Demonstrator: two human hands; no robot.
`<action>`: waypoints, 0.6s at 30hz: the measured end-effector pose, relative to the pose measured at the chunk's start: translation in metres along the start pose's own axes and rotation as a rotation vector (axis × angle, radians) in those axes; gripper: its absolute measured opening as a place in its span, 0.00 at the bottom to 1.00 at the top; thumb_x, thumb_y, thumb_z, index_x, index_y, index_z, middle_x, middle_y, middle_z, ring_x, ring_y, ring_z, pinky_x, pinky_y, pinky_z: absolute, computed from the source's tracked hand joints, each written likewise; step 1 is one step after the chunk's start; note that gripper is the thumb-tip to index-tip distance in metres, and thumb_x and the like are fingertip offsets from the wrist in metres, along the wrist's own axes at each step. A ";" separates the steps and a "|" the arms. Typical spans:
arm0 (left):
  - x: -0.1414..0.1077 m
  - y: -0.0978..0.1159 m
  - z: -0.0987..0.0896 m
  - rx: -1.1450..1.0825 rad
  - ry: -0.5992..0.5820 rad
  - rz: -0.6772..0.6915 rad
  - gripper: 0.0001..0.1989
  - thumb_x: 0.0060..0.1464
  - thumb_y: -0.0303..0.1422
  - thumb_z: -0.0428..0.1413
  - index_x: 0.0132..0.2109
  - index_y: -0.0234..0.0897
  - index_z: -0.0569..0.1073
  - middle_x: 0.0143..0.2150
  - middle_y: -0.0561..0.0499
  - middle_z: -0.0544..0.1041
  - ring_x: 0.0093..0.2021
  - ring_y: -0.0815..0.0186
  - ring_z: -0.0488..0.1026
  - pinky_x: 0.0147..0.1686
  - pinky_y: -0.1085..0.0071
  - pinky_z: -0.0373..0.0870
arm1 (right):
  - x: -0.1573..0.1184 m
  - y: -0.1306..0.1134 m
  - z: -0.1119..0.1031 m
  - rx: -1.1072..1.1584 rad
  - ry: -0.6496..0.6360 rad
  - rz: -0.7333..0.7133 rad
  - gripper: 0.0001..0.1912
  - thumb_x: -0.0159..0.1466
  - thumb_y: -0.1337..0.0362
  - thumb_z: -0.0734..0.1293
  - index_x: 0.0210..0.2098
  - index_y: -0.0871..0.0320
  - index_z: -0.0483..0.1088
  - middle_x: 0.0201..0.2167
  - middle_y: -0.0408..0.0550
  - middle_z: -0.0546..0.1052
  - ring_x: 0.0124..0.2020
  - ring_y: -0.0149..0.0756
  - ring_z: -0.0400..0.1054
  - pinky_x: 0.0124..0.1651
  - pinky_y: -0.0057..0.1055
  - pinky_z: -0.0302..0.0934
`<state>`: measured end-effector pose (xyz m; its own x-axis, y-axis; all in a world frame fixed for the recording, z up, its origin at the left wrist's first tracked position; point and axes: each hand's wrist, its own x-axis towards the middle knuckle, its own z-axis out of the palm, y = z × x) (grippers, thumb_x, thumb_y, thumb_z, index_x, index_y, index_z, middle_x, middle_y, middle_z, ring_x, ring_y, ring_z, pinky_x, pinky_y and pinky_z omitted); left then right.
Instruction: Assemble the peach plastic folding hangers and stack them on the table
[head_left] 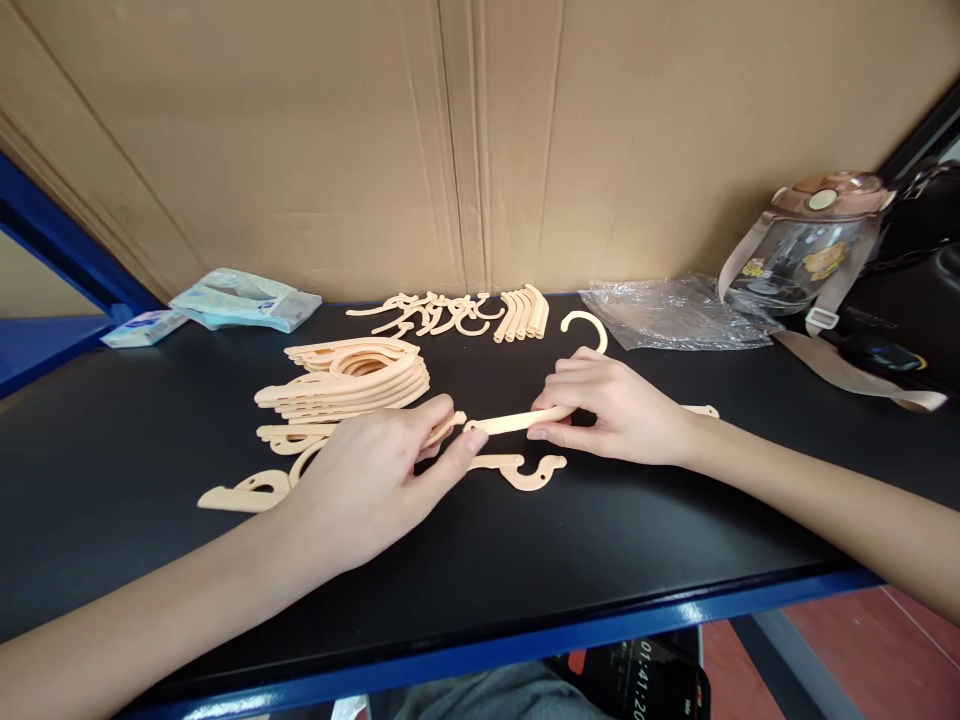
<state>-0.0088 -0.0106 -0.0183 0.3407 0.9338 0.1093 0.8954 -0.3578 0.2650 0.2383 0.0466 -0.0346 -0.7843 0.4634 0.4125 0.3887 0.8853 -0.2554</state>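
Note:
My right hand [607,405] pinches a cream plastic hanger bar [506,421] between thumb and fingers. A curved hook [589,325] rises behind that hand; whether it is joined to the bar is hidden. My left hand [375,480] is closed on a small cream hanger piece [448,428], mostly covered by its fingers, and its thumb tip meets the bar's left end. Below the bar lies another hanger piece [534,474] with a curved end. To the left are a stack of hanger parts [352,385] and a separate hanger part [247,494], partly behind my left hand.
Loose hooks [431,315] and a row of short bars [523,312] lie at the back. A tissue pack [244,298] is back left. Crumpled clear plastic [675,312], a strapped water bottle [802,245] and a black bag [915,300] are right. The shelf has a blue front edge [480,650].

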 end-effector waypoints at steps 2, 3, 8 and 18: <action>0.001 0.001 -0.001 0.024 -0.018 -0.023 0.23 0.61 0.52 0.43 0.27 0.40 0.55 0.20 0.57 0.62 0.20 0.67 0.61 0.22 0.70 0.51 | 0.000 -0.001 0.000 -0.003 0.010 -0.004 0.15 0.69 0.58 0.65 0.29 0.60 0.70 0.23 0.38 0.69 0.27 0.28 0.58 0.38 0.31 0.48; 0.001 0.001 -0.001 0.020 -0.038 -0.035 0.24 0.61 0.53 0.43 0.27 0.40 0.55 0.20 0.57 0.62 0.20 0.67 0.61 0.22 0.70 0.51 | 0.000 -0.002 0.000 -0.003 0.014 -0.006 0.15 0.69 0.58 0.65 0.29 0.60 0.69 0.23 0.38 0.69 0.27 0.28 0.57 0.38 0.31 0.48; 0.003 0.001 -0.001 -0.052 -0.144 -0.054 0.23 0.63 0.52 0.38 0.30 0.40 0.58 0.23 0.56 0.67 0.24 0.65 0.67 0.26 0.69 0.55 | -0.001 -0.003 0.000 0.005 0.026 -0.004 0.14 0.69 0.58 0.65 0.29 0.59 0.68 0.23 0.38 0.69 0.27 0.28 0.58 0.38 0.31 0.48; 0.004 0.000 0.000 -0.094 -0.142 -0.076 0.22 0.62 0.53 0.38 0.30 0.41 0.58 0.23 0.55 0.67 0.24 0.63 0.67 0.26 0.69 0.56 | 0.000 -0.003 0.001 0.002 0.028 -0.011 0.14 0.69 0.58 0.65 0.29 0.59 0.68 0.24 0.38 0.70 0.27 0.28 0.58 0.39 0.31 0.49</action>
<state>-0.0076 -0.0069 -0.0181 0.3162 0.9474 -0.0491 0.8916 -0.2790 0.3567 0.2373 0.0441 -0.0346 -0.7747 0.4548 0.4394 0.3793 0.8901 -0.2527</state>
